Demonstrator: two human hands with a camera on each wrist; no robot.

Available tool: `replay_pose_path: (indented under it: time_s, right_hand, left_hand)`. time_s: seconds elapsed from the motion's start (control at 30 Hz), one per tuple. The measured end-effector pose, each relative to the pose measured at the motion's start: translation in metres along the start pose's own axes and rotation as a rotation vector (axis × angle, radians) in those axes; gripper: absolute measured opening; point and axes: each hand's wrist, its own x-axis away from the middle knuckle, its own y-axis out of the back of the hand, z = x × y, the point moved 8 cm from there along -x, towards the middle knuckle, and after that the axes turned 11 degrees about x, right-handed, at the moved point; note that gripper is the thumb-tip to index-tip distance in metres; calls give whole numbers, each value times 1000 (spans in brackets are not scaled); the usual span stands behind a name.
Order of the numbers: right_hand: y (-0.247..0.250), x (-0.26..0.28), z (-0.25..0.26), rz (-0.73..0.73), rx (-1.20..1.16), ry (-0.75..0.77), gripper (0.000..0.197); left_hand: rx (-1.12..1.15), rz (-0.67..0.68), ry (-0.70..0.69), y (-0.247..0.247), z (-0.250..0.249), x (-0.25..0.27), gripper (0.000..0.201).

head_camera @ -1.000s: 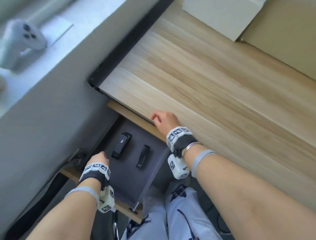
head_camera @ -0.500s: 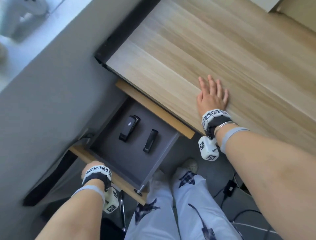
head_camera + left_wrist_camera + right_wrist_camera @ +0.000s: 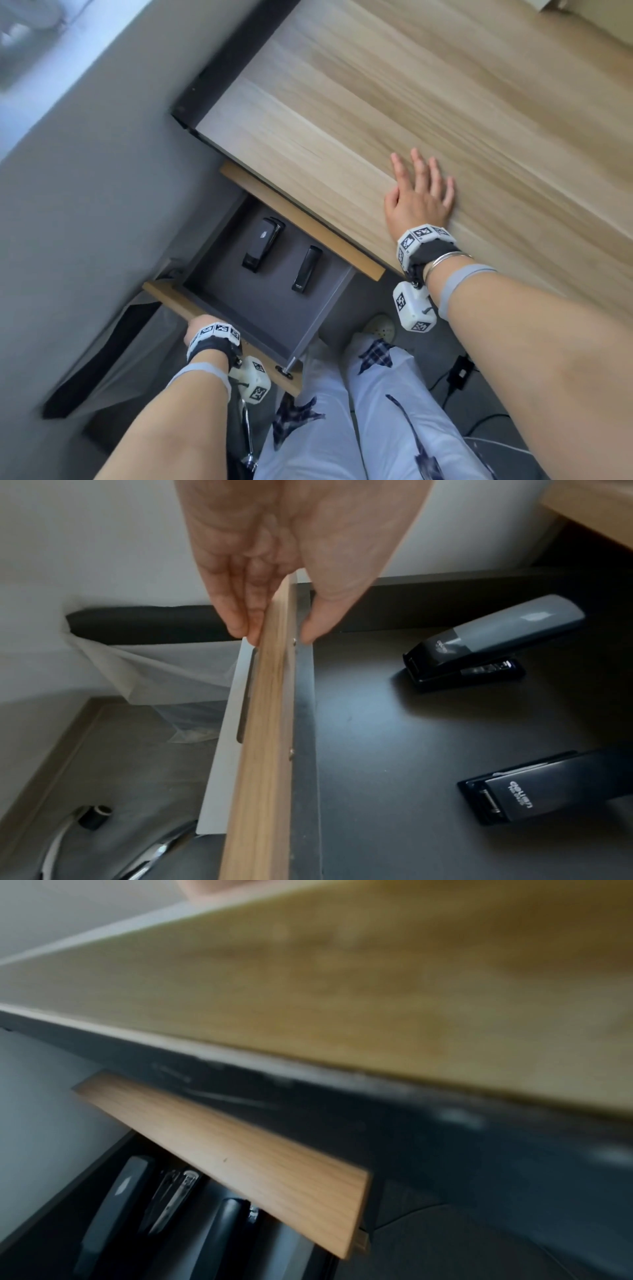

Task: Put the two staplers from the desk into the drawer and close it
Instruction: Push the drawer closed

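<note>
The drawer (image 3: 260, 308) under the wooden desk (image 3: 411, 102) stands pulled out, its dark grey floor bare but for two black staplers. The larger stapler (image 3: 262, 244) (image 3: 493, 645) lies nearer the wall, the slimmer stapler (image 3: 306, 269) (image 3: 534, 794) to its right. My left hand (image 3: 198, 329) (image 3: 279, 639) pinches the drawer's wooden front panel (image 3: 263, 723), fingers on the outside and thumb on the inside. My right hand (image 3: 419, 195) rests flat on the desk top near its front edge, fingers spread. Both staplers (image 3: 113, 1204) show in the right wrist view below the desk edge.
A grey wall (image 3: 85, 205) runs along the left of the drawer. A bin with a clear plastic liner (image 3: 164, 669) stands below the drawer's left end. My legs (image 3: 342, 411) and a chair's chrome frame (image 3: 147, 853) are under the drawer front. Cables (image 3: 459, 373) lie on the floor at right.
My left hand moved from inside the drawer to its front panel and took hold of it. My right hand rose from the desk edge to lie flat on the desk top.
</note>
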Motion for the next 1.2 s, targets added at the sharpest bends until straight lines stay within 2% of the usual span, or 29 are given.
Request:
replay_pose_path:
  time_s: [0.07,0.13,0.2,0.33,0.43,0.63,0.8,1.2]
  right_hand:
    - [1,-1,1,-16,-7,1,59]
    - [1,0,1,-38,-24,-2,59]
    - [2,0,1,-52,-31,0,59]
    - [1,0,1,-38,-19,1,59]
    - [2,0,1,-52,-7,1,59]
    - [2,0,1,-28,-6,8,62]
    - [2,0,1,-6,-10,14,62]
    - [5,-1,2,-32,-32,-2,62]
  left_hand:
    - [-22,-34,-15,7,-13,2,28]
    - [43,-70,-27,18,-24,-1,31]
    - [208,-71,-36,24,-36,-8,34]
    - [615,-242,-41,50,-60,-7,41]
    - [857,-253,-37,61,-75,-6,52]
    - [936,-310,-131,85,-117,0,68]
    - [1090,-262,-236,91,-140,-6,79]
    - [1269,-195,-316,94,-174,-6,62]
